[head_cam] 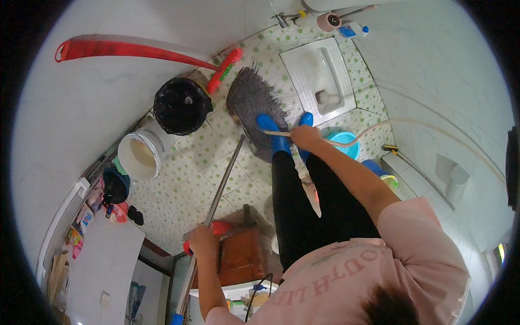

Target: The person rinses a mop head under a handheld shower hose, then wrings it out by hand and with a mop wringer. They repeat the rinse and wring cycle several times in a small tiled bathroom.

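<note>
My left hand (204, 240) grips the metal pole (222, 187) of a mop at the lower left of the view. The pole runs up to a wide grey fringed mop head (256, 101), which lies on the tiled floor. In my right hand (306, 137) is a pale flexible hose (378, 126), its end pointing left over the mop head. The hose arcs away to the right wall. Whether water comes out cannot be told. My feet are in blue rubber shoes (273, 129), one overlapping the mop head, the other by the squat toilet.
A squat toilet (290, 61) is set in the floor ahead. To the left stand a red broom (162, 53), a black-lined bin (183, 106) and a white bucket (138, 156). A turquoise basin (349, 151) is on the right. A brown wooden stool or cabinet (241, 252) stands near my left arm.
</note>
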Tool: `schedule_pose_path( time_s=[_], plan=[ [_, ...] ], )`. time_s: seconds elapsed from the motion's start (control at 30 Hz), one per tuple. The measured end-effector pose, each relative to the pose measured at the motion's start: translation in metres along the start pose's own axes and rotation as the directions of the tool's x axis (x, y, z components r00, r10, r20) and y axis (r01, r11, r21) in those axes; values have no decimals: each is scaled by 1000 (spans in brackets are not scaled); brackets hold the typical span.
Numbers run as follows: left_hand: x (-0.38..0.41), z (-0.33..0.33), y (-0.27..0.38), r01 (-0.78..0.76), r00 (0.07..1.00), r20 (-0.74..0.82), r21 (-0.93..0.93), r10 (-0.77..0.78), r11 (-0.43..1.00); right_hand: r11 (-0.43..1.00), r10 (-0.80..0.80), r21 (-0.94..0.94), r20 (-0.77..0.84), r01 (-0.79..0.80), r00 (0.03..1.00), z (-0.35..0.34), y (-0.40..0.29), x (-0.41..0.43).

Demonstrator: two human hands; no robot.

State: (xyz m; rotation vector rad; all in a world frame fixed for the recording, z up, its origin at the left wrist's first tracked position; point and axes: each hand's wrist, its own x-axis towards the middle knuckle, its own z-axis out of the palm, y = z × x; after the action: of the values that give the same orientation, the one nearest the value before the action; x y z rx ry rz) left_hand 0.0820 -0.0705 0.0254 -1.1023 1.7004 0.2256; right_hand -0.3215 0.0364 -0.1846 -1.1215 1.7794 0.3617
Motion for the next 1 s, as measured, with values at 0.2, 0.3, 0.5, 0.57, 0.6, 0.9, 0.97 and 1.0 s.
schedule_pose_path(
  time_s=[0.2,0.3,0.5,0.57,0.6,0.9,0.97,1.0],
  plan=[
    [4,8,-13,-39,996,-78,24,41,999,1000,-13,25,-10,13,1000,-7,-65,8],
    [3,15,-16,-39,993,-114,-5,38,999,998,-17,-58,-4,17,1000,-5,-81,7],
    [5,19,-13,7,996,-87,-47,-11,999,997,-55,-54,0,55,998,-13,-94,3],
    [3,8,-9,21,997,-71,-37,-23,999,996,-55,-70,19,56,998,-20,-94,5],
    [2,8,-9,10,998,-67,-45,-13,999,995,-58,-78,28,60,998,-21,-95,6],
    [5,13,-19,-46,992,-121,-27,43,999,997,-39,-69,-50,35,998,-23,-96,9],
    [6,27,-26,-86,965,-246,9,85,996,998,-23,-51,-11,22,1000,-23,-101,9],
    [7,26,-26,-80,970,-231,1,78,997,999,-12,-42,8,12,1000,-23,-102,9]
  ],
)
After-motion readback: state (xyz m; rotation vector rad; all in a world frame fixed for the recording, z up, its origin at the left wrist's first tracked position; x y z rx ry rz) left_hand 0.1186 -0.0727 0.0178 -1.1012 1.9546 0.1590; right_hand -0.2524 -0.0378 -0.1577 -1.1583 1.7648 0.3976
